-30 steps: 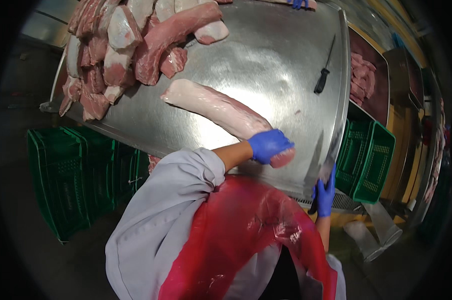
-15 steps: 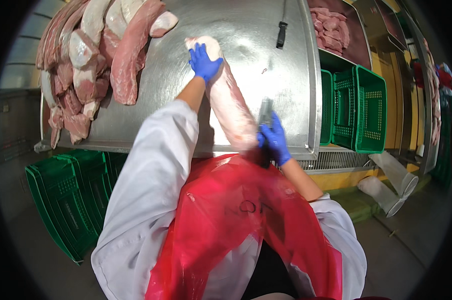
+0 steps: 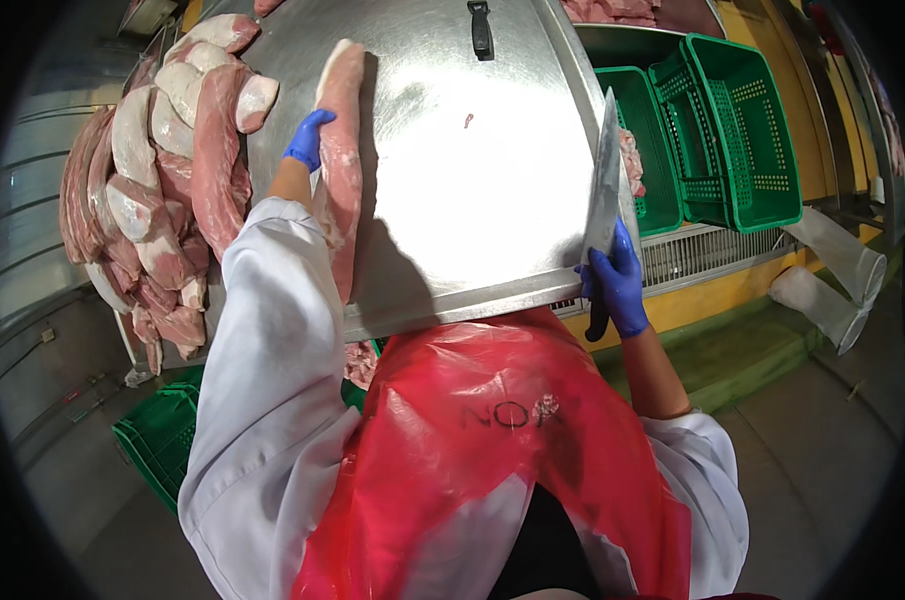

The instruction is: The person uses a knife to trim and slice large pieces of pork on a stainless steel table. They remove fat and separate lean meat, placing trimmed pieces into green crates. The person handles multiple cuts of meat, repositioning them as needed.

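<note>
My left hand, in a blue glove, grips a long pork loin by its left side, towards the upper half. The loin is tilted up on its edge over the metal table, its pale fat along one side and its pink meat facing right. Part of it lies behind my sleeve. In my right hand, also gloved in blue, is a large knife. Its blade points away from me along the table's right edge, and its dark handle shows below my fingers.
Several pork loins are heaped at the table's left. A black-handled tool lies at the far side of the metal table. Green crates stand at the right, one holding meat pieces. Another green crate stands low at the left.
My left hand has moved left with the loin, which has turned from lying slanted to standing on edge. My right hand has carried the knife right, to the table's edge. The view has shifted.
</note>
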Available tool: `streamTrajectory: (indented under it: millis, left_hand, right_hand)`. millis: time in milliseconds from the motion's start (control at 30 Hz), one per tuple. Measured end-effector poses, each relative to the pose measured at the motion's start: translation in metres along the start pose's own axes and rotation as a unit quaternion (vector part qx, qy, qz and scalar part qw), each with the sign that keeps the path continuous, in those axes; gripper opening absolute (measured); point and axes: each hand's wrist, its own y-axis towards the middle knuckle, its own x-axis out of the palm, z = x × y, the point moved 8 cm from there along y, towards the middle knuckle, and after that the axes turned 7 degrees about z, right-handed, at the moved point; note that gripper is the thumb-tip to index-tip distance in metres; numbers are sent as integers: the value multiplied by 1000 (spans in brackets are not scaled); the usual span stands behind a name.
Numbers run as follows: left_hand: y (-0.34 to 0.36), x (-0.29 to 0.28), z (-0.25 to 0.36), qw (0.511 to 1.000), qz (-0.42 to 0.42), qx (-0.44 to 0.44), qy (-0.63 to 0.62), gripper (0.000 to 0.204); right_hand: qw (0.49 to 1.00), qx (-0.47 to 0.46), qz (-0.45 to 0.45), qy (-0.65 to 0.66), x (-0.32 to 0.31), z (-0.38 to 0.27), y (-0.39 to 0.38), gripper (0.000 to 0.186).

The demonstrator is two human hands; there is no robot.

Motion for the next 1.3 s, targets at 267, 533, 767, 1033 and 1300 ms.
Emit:
streamTrajectory:
  millis: [267, 533, 767, 1033, 1300]
  left_hand:
    - [3, 32, 23, 972, 49, 121, 198, 72]
    - [-69, 204, 37, 637, -2, 337, 694, 96]
    - [-141, 267, -18, 505, -206, 558, 626, 82]
    - [-164, 136, -43, 651, -82, 442, 612, 80]
    - [-41, 85, 48, 736, 317, 111, 588, 105]
  right_hand:
    - [999, 28, 37, 1, -7, 13, -20, 71]
    - [997, -20, 64, -26, -18, -29, -3, 68]
    - [991, -81, 80, -69, -24, -64, 5, 66]
    - [995, -61, 64, -45, -17, -44, -2, 66]
    - [999, -25, 15, -42, 17, -37, 7, 66]
